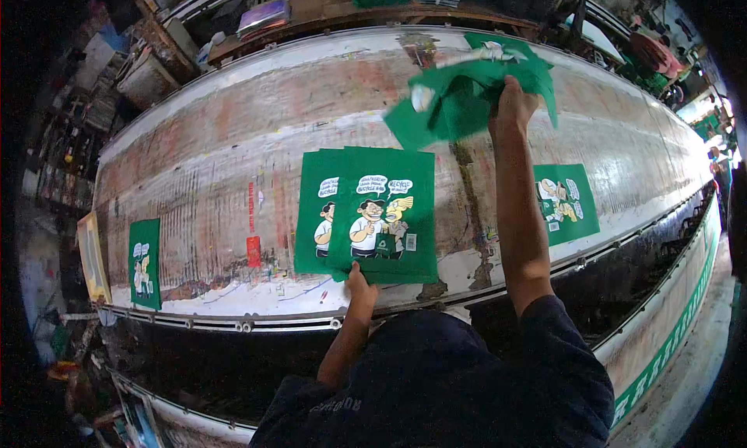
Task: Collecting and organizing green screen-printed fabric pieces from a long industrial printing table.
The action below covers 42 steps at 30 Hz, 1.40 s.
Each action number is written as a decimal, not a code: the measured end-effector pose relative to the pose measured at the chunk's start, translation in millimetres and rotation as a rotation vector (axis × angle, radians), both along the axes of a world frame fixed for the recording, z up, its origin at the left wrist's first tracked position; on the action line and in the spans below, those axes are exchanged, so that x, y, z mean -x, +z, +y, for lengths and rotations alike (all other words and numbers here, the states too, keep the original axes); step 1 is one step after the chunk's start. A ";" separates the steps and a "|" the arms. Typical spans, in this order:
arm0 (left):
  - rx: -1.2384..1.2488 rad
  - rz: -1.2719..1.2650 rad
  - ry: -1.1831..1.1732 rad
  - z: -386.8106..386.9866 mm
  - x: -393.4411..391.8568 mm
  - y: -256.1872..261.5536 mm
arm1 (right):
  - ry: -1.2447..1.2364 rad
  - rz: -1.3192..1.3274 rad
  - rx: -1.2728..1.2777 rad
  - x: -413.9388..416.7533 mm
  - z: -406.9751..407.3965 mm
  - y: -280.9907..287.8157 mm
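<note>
A few overlapping green fabric panels (382, 168), printed with two cartoon figures and speech bubbles, lie flat on the long printing table (198, 133) before me. My left hand (360, 289) pinches their near edge, thumb on top. Farther out and to the right, my right hand (515, 105) grips another green fabric piece (467, 107). That piece is lifted, folded over itself and blurred, with white print partly showing. It overlaps a green area at the table's far edge; whether that is a separate panel I cannot tell.
Single printed green panels lie at the table's left end (145, 267) and right side (569, 206), the latter partly behind my right forearm. A metal rail (257, 324) borders the near edge. A framed screen (95, 258) stands at the left end. Stacked goods (264, 19) sit on a wooden bench behind.
</note>
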<state>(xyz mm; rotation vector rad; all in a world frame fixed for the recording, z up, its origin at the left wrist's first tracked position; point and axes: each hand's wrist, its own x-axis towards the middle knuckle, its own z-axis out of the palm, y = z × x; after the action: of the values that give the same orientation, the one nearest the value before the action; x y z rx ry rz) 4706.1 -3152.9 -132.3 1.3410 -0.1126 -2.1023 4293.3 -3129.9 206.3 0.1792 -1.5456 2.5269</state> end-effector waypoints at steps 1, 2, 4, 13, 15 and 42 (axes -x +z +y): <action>-0.004 -0.003 0.011 1.1 0.7 5.7 | -0.005 -0.002 0.098 -5.9 -10.3 1.8; -0.032 -0.213 -0.087 2.8 4.6 11.3 | 0.075 0.086 0.106 -13.5 -10.0 -2.8; -0.069 -0.429 -0.166 6.9 9.0 38.1 | 0.082 -0.045 0.227 -64.0 -20.2 -9.2; 0.340 -0.606 -0.337 20.0 25.2 23.9 | -0.070 -0.571 -0.102 -253.9 -7.8 -159.7; 0.244 -0.563 -0.455 27.8 57.0 29.5 | -0.070 -0.758 -0.397 -255.4 23.9 -241.4; 1.013 -0.257 -0.458 -172.7 76.6 164.9 | 0.630 0.542 -1.097 -174.2 88.8 47.7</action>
<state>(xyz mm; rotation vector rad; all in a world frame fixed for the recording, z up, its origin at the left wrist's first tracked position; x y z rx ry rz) 4629.5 -3325.6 32.6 0.9525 -1.4840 -1.7197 4467.5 -3041.1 254.0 1.5021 -2.6205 1.3337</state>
